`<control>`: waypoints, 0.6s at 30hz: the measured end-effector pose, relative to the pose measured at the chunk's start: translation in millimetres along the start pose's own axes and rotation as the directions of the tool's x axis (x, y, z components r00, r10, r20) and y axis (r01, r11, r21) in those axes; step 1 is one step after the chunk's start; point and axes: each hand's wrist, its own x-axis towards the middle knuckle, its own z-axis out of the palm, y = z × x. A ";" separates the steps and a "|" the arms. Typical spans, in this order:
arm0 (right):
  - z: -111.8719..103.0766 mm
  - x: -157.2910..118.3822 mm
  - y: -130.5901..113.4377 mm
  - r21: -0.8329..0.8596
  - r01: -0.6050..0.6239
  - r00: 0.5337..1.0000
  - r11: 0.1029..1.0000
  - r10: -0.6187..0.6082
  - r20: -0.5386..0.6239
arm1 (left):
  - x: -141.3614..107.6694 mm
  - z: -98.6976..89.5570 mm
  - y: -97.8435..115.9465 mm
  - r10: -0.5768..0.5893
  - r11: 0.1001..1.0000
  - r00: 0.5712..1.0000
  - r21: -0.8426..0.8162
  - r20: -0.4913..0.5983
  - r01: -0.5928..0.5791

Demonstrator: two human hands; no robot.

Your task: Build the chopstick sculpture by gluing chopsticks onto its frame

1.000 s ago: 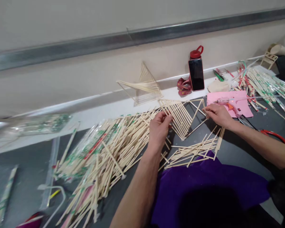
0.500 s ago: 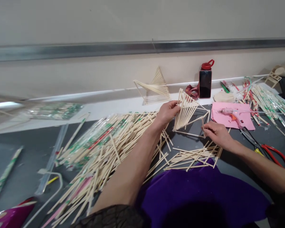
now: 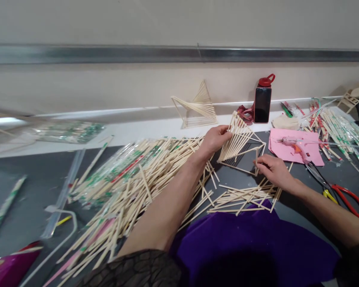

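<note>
Near the middle of the table is a stick frame point(image 3: 238, 142) glued from thin wooden sticks, one side filled with a fan of slats. My left hand point(image 3: 217, 139) is closed on the frame's upper left side, pinching it between thumb and fingers. At the frame's right corner, my right hand point(image 3: 273, 168) pinches its short upright stick. A similar finished-looking stick model point(image 3: 199, 107) stands against the wall behind. Below the frame lies a small pile of loose sticks point(image 3: 245, 197), and a larger heap of sticks point(image 3: 137, 191) spreads under my left forearm.
On the right, a pink glue gun point(image 3: 296, 144) rests on pink paper point(image 3: 277, 147), with red-handled scissors point(image 3: 348, 201) nearer me. A phone point(image 3: 262, 105) leans on a red-capped bottle point(image 3: 265, 81). Wrapped chopsticks point(image 3: 338, 125) lie at the far right, more wrapped packs point(image 3: 68, 131) at left.
The view has shifted slightly, and the stick frame now leans a little more to the right at its top. Both hands keep their hold on it.
</note>
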 end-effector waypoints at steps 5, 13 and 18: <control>-0.7 -2.4 -3.0 -0.011 -0.010 1.000 1.000 0.010 0.017 | -6.0 1.6 -3.3 -0.043 0.988 0.999 -0.148 0.019 0.045; -4.2 -3.1 -5.4 -0.016 0.022 0.999 1.000 -0.021 0.039 | -11.6 9.0 -0.8 -0.221 0.871 0.972 -0.433 0.078 0.233; -7.0 -5.0 -10.2 -0.016 0.030 0.997 0.999 -0.029 0.069 | -11.5 11.6 -4.1 -0.224 0.809 0.966 -0.528 0.128 0.258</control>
